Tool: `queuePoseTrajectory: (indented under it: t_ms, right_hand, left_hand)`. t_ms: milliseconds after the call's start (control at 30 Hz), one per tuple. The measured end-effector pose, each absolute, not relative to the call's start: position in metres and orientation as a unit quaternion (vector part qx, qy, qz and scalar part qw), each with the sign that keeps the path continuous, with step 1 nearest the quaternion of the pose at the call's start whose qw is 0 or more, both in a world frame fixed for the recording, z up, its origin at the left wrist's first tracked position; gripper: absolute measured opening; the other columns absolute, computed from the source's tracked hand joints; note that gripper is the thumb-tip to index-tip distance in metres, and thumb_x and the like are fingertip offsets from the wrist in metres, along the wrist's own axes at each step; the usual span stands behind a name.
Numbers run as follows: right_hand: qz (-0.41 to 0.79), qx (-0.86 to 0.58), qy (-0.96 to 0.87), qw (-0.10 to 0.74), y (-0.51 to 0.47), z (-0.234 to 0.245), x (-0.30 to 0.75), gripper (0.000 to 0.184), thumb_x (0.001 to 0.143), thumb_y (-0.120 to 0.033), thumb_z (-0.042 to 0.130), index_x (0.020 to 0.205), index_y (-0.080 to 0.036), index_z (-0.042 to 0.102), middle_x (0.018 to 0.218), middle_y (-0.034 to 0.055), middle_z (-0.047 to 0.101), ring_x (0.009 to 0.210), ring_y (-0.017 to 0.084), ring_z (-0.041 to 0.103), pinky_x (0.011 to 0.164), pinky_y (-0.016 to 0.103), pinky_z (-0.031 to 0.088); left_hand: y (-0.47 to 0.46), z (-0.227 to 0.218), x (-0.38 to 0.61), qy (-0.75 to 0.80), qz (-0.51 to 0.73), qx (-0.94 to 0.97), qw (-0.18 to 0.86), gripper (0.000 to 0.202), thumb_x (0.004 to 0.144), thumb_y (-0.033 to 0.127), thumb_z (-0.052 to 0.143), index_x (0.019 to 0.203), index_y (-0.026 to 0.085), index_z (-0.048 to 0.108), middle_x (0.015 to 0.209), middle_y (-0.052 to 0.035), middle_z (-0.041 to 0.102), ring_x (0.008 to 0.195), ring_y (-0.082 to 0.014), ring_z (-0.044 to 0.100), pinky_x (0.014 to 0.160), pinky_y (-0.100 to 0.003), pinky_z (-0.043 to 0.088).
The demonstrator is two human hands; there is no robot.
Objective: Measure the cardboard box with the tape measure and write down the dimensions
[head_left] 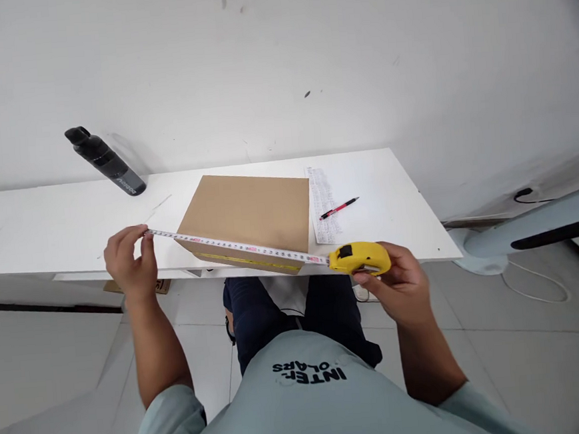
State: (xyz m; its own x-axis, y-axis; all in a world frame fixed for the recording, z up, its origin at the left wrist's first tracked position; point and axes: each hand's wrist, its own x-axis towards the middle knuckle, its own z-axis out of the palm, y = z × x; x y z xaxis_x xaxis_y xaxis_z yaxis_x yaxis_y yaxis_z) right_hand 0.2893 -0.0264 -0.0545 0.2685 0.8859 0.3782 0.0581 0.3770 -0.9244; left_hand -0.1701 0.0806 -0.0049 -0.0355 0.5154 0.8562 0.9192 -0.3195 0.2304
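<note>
Along the near side of the worktop (388,202), a white tape blade (252,249) runs taut over the near edge of a brown cardboard box (251,210), reaching past its left and right ends. At the left, the left hand (131,259) pinches the blade's tip between thumb and fingers; at the right, the right hand (406,287) grips the yellow tape case (361,256). Right of the box lies a written sheet (324,230) with a red and black pen (339,208) partly over its writing; far left, a dark bottle (107,162) stands near the wall (277,57)
</note>
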Motion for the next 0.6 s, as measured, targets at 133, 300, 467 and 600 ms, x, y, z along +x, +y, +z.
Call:
queuePoseTrajectory:
  t_ms: [133,300,467,600]
  right_hand:
    - [0.194,-0.481,-0.577,0.631,-0.019,-0.051,0.287,0.063,0.082,-0.032,0.088,0.140,-0.033,0.065,0.112,0.0052,0.081,0.086,0.021,0.077,0.078,0.036,0.067]
    - [0.141,-0.494,-0.651,0.559,-0.008,-0.036,0.274,0.051,0.092,-0.033,0.075,0.142,-0.033,0.066,0.114,0.0033,0.081,0.075,0.017,0.071,0.062,0.030,0.062]
    - [0.158,-0.520,-0.632,0.552,-0.006,-0.031,0.269,0.048,0.093,-0.035,0.075,0.140,-0.033,0.068,0.116,0.0033,0.079,0.072,0.015,0.067,0.059,0.028,0.059]
    - [0.173,-0.529,-0.616,0.557,-0.004,-0.036,0.270,0.049,0.090,-0.036,0.079,0.137,-0.029,0.070,0.102,0.0031,0.078,0.068,0.015,0.064,0.058,0.028,0.058]
  left_hand:
    - [0.097,-0.011,-0.175,-0.526,-0.438,-0.715,0.139,0.017,0.099,0.034,0.067,0.106,0.022,0.076,0.115,-0.0096,0.077,0.110,-0.0246,0.073,0.100,-0.043,0.056]
    - [0.100,-0.011,-0.159,-0.488,-0.380,-0.772,0.145,0.014,0.099,0.027,0.065,0.109,0.025,0.073,0.120,-0.0065,0.079,0.111,-0.0239,0.075,0.095,-0.038,0.056]
    - [0.091,0.002,-0.154,-0.481,-0.301,-0.803,0.180,0.018,0.101,0.025,0.060,0.115,0.025,0.071,0.128,-0.0062,0.078,0.111,-0.0246,0.075,0.091,-0.039,0.054]
    - [0.083,0.011,-0.151,-0.493,-0.249,-0.808,0.206,0.017,0.102,0.025,0.058,0.112,0.024,0.072,0.125,-0.0052,0.079,0.102,-0.0237,0.076,0.086,-0.039,0.052]
